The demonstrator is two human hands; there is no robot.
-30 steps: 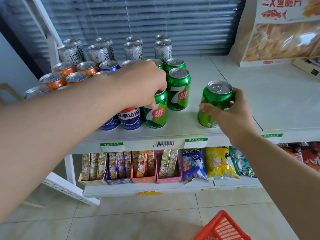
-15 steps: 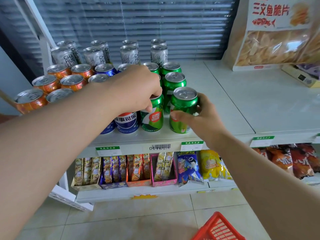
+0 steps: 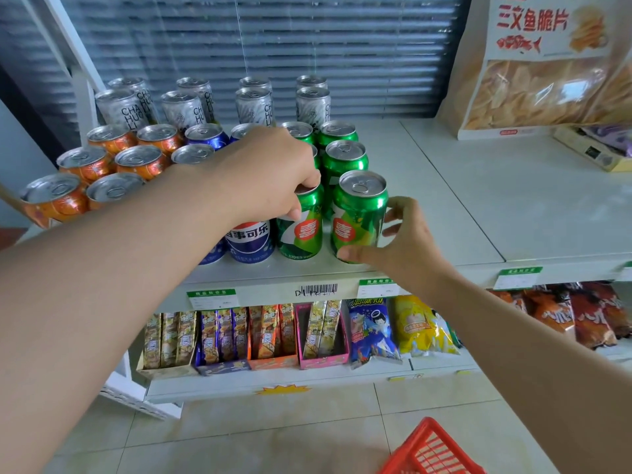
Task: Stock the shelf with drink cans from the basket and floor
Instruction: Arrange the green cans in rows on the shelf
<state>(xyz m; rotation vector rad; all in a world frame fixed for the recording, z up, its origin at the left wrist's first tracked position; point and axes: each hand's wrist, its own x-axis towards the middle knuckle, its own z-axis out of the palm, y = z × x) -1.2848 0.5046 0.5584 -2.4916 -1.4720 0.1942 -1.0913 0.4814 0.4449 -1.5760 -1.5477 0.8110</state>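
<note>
On the white shelf [image 3: 444,200] stand rows of drink cans: silver ones [image 3: 253,104] at the back, orange ones [image 3: 85,162] on the left, blue Pepsi cans [image 3: 249,241] and green 7-Up cans. My left hand [image 3: 266,172] reaches over the rows and grips the top rim of the front green can [image 3: 302,230]. Right beside it stands another green can [image 3: 359,213] at the front of the rightmost row. My right hand [image 3: 407,244] holds this can, thumb at its base and fingers curled round its right side. A corner of the red basket [image 3: 431,449] shows at the bottom.
A large bag of fish crisps [image 3: 547,63] leans at the back right of the shelf, with a small box [image 3: 588,148] next to it. The lower shelf [image 3: 273,384] carries snack boxes and bags. Bare shelf surface lies right of the green cans. The floor is tiled.
My right hand has slid its green can leftward along the shelf until it stands next to the can under my left hand. My left hand has stayed on its can.
</note>
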